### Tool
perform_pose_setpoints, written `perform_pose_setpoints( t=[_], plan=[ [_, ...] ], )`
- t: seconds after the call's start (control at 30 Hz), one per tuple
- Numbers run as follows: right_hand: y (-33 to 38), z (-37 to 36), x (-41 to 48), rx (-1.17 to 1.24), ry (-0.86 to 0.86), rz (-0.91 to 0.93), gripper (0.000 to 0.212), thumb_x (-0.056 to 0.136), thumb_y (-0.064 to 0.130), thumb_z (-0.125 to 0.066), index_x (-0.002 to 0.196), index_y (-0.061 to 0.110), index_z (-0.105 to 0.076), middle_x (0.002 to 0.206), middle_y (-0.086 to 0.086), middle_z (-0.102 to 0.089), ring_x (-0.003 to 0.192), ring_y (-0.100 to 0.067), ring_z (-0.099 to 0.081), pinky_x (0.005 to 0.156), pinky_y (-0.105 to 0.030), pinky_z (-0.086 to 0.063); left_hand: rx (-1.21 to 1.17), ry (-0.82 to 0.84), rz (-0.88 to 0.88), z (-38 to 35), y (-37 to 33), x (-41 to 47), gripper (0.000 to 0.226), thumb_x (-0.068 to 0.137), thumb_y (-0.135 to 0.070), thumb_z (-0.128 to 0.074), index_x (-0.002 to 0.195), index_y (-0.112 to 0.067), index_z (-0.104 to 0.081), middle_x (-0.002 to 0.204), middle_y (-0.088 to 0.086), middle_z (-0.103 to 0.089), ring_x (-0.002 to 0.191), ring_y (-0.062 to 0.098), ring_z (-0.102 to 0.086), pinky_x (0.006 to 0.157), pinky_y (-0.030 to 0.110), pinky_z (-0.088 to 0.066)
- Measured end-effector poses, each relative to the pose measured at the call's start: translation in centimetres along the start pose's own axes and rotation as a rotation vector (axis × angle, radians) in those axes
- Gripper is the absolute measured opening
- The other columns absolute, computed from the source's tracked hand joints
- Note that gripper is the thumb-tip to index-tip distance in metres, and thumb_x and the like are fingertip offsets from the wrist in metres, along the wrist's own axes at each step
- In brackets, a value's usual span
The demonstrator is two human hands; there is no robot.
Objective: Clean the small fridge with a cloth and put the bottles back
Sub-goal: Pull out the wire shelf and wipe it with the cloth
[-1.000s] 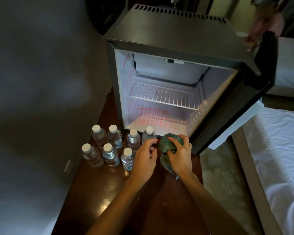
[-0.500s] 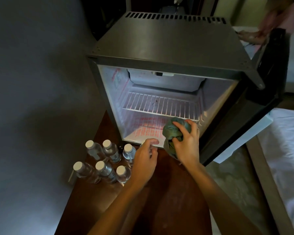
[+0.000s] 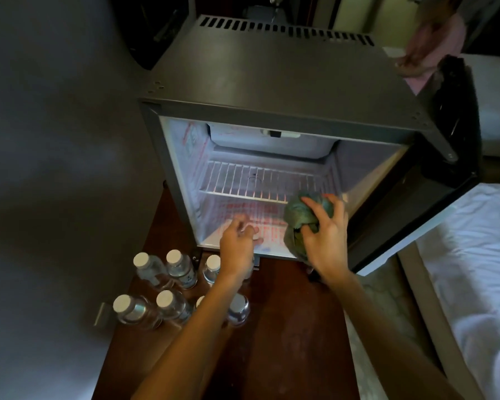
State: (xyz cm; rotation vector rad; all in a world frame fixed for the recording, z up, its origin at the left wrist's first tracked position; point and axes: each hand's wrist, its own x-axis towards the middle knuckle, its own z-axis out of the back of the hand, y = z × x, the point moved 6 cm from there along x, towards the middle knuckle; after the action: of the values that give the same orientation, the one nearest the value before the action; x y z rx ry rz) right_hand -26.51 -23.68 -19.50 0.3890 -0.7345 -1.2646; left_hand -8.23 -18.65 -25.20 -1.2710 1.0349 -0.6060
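Right hand (image 3: 325, 238) clamps the bunched cloth (image 3: 299, 217) at the fridge's (image 3: 286, 76) 4 o'clock, ready to wipe; left hand (image 3: 237, 245) hovers loose, empty; bottles (image 3: 182, 269) wait outside at 7 o'clock.

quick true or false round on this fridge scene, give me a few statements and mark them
1. The right hand grips the green cloth. True.
2. The fridge door is closed. False: it stands open, swung out to the right.
3. The bottles stand on the wire shelf. False: the shelf is bare, and they stand on the wooden table in front of the fridge.
4. The bottles have white caps. True.
5. The left hand is low at the fridge's open front. True.
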Motion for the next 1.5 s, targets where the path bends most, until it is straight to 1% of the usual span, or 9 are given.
perform_pose_setpoints(
  t=[0.1, 0.27, 0.43, 0.63, 0.77, 1.0, 1.13, 1.3, 1.5],
  plan=[
    [0.8, 0.7, 3.3, -0.094, -0.015, 0.037, 0.051, 0.088, 0.009, -0.064, 0.137, 0.023, -0.054, 0.143, -0.013, -0.031, 0.131, -0.036, -0.035, 0.113, -0.051, -0.037, -0.14, -0.018, 0.103, -0.2, -0.1, 1.8, 0.024, 0.102, -0.01, -0.049, 0.124, -0.006, -0.058, 0.1, 0.001, -0.065, 0.087, 0.014, -0.068, 0.09, 0.04, -0.057],
    [0.4, -0.3, 7.5, -0.201, 0.002, -0.084, 0.049, 0.094, 0.02, -0.057, 0.142, 0.029, -0.047, 0.15, -0.016, -0.027, 0.128, -0.046, -0.039, 0.109, -0.056, -0.038, -0.198, -0.112, 0.135, 0.8, -1.4, 4.3, 0.022, 0.101, -0.01, -0.05, 0.088, -0.021, -0.063, 0.094, 0.0, -0.069, 0.086, 0.018, -0.068, 0.069, 0.027, -0.056],
    [-0.1, -2.1, 9.4, -0.228, -0.026, -0.217, 0.061, 0.094, 0.031, -0.06, 0.148, 0.028, -0.032, 0.15, -0.02, -0.023, 0.133, -0.048, -0.028, 0.108, -0.059, -0.034, -0.253, -0.113, 0.242, 1.4, -0.7, 5.8, 0.015, 0.094, -0.012, -0.064, 0.109, -0.011, -0.067, 0.101, 0.005, -0.073, 0.088, 0.017, -0.07, 0.061, 0.024, -0.051],
    [0.0, -4.9, 10.0, -0.347, -0.029, -0.302, 0.058, 0.084, 0.041, -0.064, 0.138, 0.029, -0.046, 0.152, -0.019, -0.024, 0.128, -0.049, -0.03, 0.109, -0.054, -0.021, -0.238, -0.128, 0.271, 1.9, -0.3, 6.4, 0.02, 0.098, -0.028, -0.059, 0.112, -0.016, -0.066, 0.099, 0.001, -0.067, 0.081, 0.013, -0.058, 0.065, 0.023, -0.048],
    [-0.5, -5.3, 10.8, -0.272, -0.057, -0.335, 0.054, 0.082, 0.038, -0.067, 0.132, 0.029, -0.051, 0.148, -0.019, -0.028, 0.124, -0.048, -0.033, 0.106, -0.054, -0.029, -0.223, -0.135, 0.29, 2.4, 0.7, 7.2, 0.016, 0.097, -0.033, -0.06, 0.108, -0.023, -0.066, 0.094, 0.001, -0.062, 0.073, 0.013, -0.051, 0.063, 0.025, -0.046],
    [3.1, -9.1, 10.8, -0.04, -0.057, -0.273, 0.044, 0.083, 0.025, -0.068, 0.124, 0.034, -0.055, 0.149, -0.013, -0.021, 0.128, -0.045, -0.027, 0.105, -0.054, -0.04, -0.3, -0.174, 0.305, 3.5, 1.8, 8.0, 0.02, 0.096, -0.027, -0.063, 0.111, -0.015, -0.069, 0.05, -0.009, -0.042, 0.046, 0.009, -0.031, 0.041, 0.021, -0.031],
    [9.8, -14.5, 9.6, 0.079, 0.069, -0.143, 0.047, 0.085, 0.021, -0.068, 0.125, 0.039, -0.054, 0.145, -0.008, -0.022, 0.128, -0.04, -0.029, 0.105, -0.055, -0.041, -0.347, -0.219, 0.317, 4.9, 1.9, 8.2, 0.015, 0.097, -0.022, -0.062, 0.106, -0.014, -0.07, 0.055, -0.004, -0.041, 0.046, 0.01, -0.03, 0.038, 0.019, -0.028],
    [13.4, -17.5, 7.9, 0.072, 0.103, -0.027, 0.051, 0.084, 0.022, -0.069, 0.13, 0.035, -0.054, 0.144, -0.013, -0.024, 0.124, -0.04, -0.03, 0.103, -0.053, -0.042, -0.461, -0.293, 0.363, 6.2, 2.2, 7.8, 0.029, 0.096, -0.013, -0.054, 0.068, -0.017, -0.059, 0.052, 0.001, -0.045, 0.043, 0.011, -0.037, 0.04, 0.02, -0.027],
    [11.3, -15.6, 8.6, -0.022, 0.115, 0.124, 0.048, 0.085, 0.015, -0.07, 0.128, 0.034, -0.059, 0.141, -0.013, -0.03, 0.122, -0.038, -0.035, 0.099, -0.05, -0.049, -0.395, -0.217, 0.339, 5.0, 1.5, 7.7, 0.02, 0.095, -0.013, -0.052, 0.079, -0.019, -0.062, 0.054, -0.003, -0.038, 0.042, 0.009, -0.025, 0.041, 0.019, -0.02]
  ],
)
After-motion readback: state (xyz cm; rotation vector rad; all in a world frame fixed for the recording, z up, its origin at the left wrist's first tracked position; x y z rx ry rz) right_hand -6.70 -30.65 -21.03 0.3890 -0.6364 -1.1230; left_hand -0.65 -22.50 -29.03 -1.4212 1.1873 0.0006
